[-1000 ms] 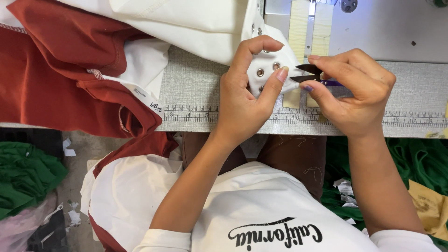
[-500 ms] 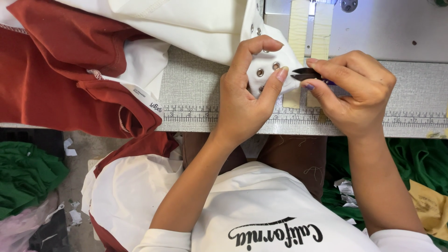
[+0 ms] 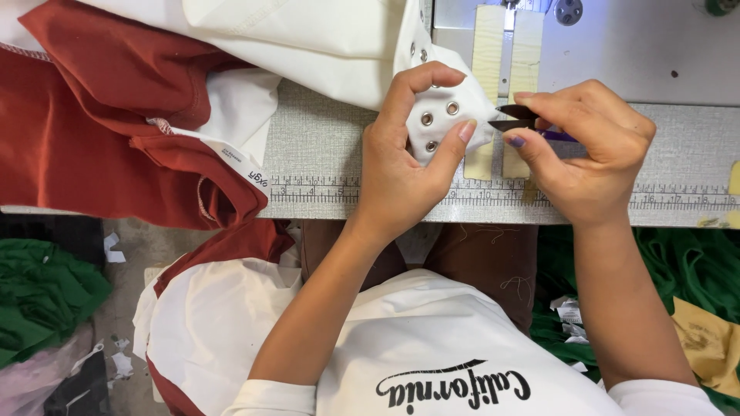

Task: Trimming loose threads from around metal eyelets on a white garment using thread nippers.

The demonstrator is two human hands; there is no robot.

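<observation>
Nothing moved: left hand [image 3: 401, 173] pinches white placket [image 3: 439, 123], right hand [image 3: 590, 150] half-hides snips [image 3: 515, 118].

On the sewing table [image 3: 324, 154]: garment pile [image 3: 116, 115] at left, snap placket [image 3: 439, 119] at centre, pinched in left hand [image 3: 401, 173]; thread snips [image 3: 518, 118] just right of it, in right hand [image 3: 593, 154]. Ruler strip [image 3: 324, 190] along the near edge.
</observation>
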